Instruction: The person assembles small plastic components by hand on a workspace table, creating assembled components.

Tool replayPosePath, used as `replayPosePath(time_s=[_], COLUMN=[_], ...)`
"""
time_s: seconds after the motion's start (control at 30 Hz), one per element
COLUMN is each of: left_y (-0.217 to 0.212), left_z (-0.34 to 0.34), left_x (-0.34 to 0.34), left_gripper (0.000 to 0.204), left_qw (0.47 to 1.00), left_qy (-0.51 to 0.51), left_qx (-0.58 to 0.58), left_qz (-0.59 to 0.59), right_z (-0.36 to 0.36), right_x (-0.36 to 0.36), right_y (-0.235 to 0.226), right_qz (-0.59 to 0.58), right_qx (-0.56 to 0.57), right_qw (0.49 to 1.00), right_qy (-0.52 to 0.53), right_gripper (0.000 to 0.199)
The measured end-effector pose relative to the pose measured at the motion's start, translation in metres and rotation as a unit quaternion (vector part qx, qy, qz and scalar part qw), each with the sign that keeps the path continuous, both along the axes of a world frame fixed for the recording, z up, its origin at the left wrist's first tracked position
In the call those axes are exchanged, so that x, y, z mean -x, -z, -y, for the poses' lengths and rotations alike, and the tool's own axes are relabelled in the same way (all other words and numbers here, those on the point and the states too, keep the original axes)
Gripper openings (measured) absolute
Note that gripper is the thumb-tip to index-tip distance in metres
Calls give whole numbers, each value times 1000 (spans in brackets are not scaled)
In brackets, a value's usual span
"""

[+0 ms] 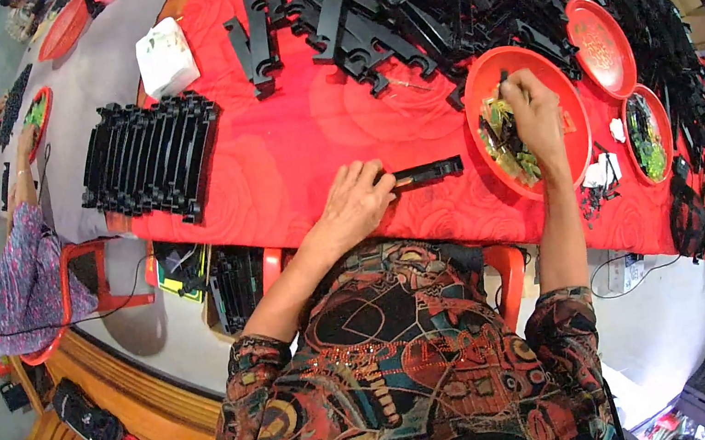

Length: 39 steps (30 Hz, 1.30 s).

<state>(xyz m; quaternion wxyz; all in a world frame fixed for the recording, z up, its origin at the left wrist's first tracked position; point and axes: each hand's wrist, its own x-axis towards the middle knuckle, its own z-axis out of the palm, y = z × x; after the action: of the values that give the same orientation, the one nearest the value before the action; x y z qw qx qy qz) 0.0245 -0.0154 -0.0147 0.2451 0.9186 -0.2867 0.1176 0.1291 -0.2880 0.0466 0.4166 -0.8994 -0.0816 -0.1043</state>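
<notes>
Bright, even light; sharp centre, fisheye-bent edges, black corners.

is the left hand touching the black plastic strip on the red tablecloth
Touching. The head view shows the left hand resting on the near end of the black plastic strip, its fingers overlapping the strip with no gap, on the red tablecloth.

Lower centre of the frame: a busy patterned top in dark red, orange, teal and black. Its sleeves end above the elbows. Left hand [355, 206] and right hand [535, 110] are bare, no gloves.
</notes>
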Motion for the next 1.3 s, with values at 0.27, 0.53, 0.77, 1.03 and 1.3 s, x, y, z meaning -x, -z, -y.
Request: replayPosePath(time_s=[0.27,0.53,0.77,1.03,1.3], left_y=[-27,-1,0,-1,1], left_z=[8,11,6,20,20], left_x=[20,38,37,47,43], left_gripper=[18,7,9,8,8], left_qw=[921,782,633,754,776], left_qy=[-6,-63,-77,-98,-129], left_qx=[326,474,566,527,521], left_qz=[-215,-399,-523,-379,-331], right_z=[-74,-84,-76,-86,-92], right_x=[108,132,135,139,140], right_y=[13,30,29,36,46], right_qz=[-161,-202,-95,-320,-334], right_qx=[-31,-94,-130,-309,-360], right_qw=[948,958,965,891,870], right_qy=[-271,-180,-208,-86,-37], right_gripper=[13,14,13,7,9])
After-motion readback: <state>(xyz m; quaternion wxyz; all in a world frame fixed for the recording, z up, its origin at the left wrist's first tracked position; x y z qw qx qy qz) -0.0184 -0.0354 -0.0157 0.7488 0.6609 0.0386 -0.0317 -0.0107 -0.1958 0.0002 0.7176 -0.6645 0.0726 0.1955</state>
